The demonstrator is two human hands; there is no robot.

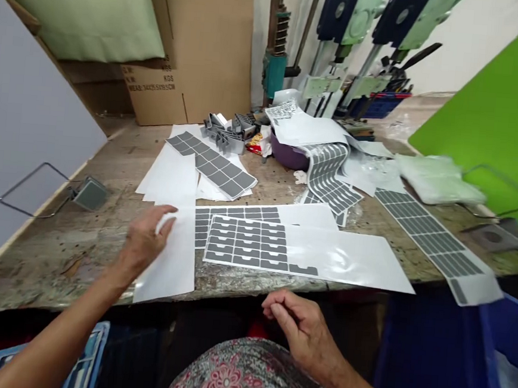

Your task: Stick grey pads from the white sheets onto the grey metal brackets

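- At the front edge of the counter (55, 273), the left hand (145, 239) is open, and its fingers (167, 219) lie on a white backing sheet (172, 265); a flat hand suits such thin paper, because it makes no crease.
- The right hand (302, 329) is loosely curled just off the counter edge and holds nothing.
- Just beside the white sheet, a grey label sheet (255, 244) lies flat, partly over another label sheet (239, 213).
- Farther back, a curled label strip (328, 169) leans against a purple bowl (286, 157), and grey plastic parts (225, 131) lie in a heap; these can catch a paper edge if it slides far.
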